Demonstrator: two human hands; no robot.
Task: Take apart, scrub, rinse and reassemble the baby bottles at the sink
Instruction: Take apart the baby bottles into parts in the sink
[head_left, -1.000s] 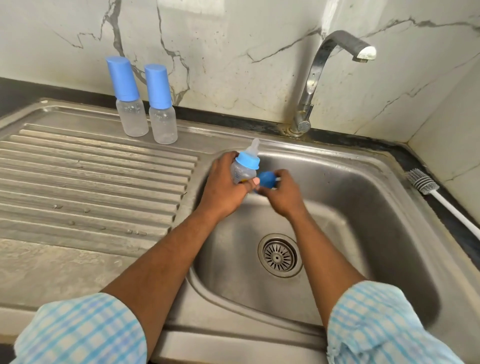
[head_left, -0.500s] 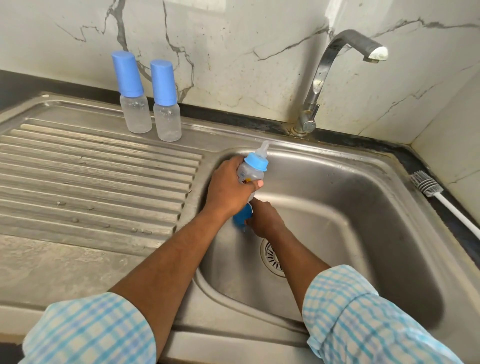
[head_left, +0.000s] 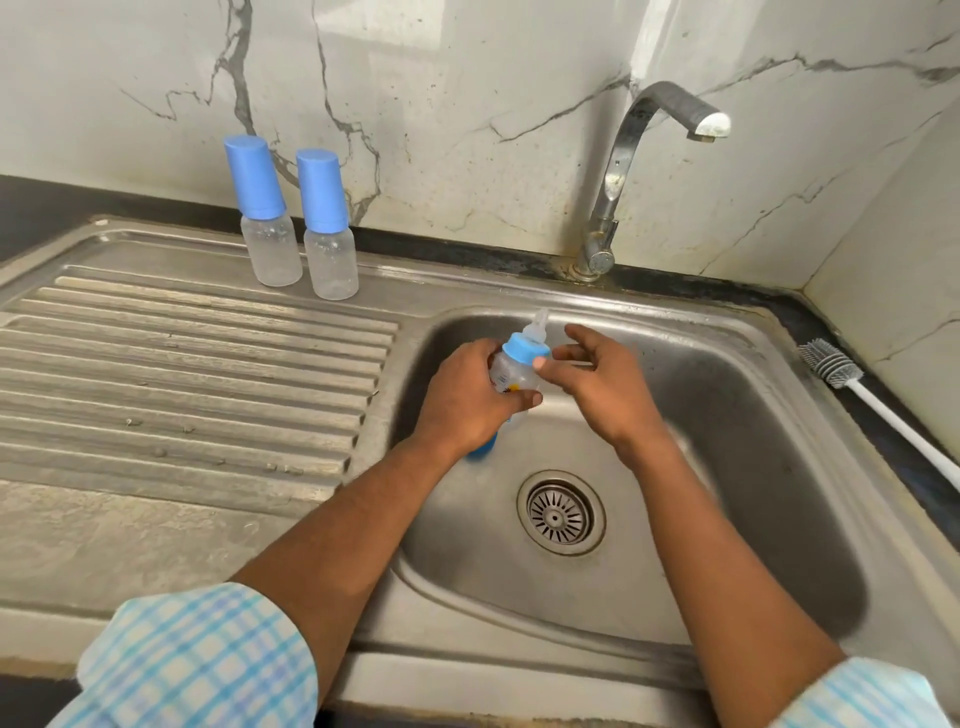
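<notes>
My left hand (head_left: 470, 402) grips a small clear baby bottle (head_left: 511, 371) with a blue collar and a pale teat, held tilted over the sink basin (head_left: 727, 457). My right hand (head_left: 602, 387) is beside the bottle with its fingers spread, the thumb tip touching the blue collar, holding nothing. A blue cap (head_left: 480, 449) lies in the basin, mostly hidden under my left wrist. Two more capped bottles stand on the drainboard by the wall: the left one (head_left: 265, 213) and the right one (head_left: 327, 226).
A bent steel tap (head_left: 639, 171) stands behind the basin, no water running. A grey bottle brush with a white handle (head_left: 872, 395) lies on the right rim. The ribbed drainboard (head_left: 182, 374) spreads to the left. The drain (head_left: 560, 513) sits mid-basin.
My right hand set the blue cap down in the basin, let it go and rose to the bottle's collar. My left hand kept hold of the bottle.
</notes>
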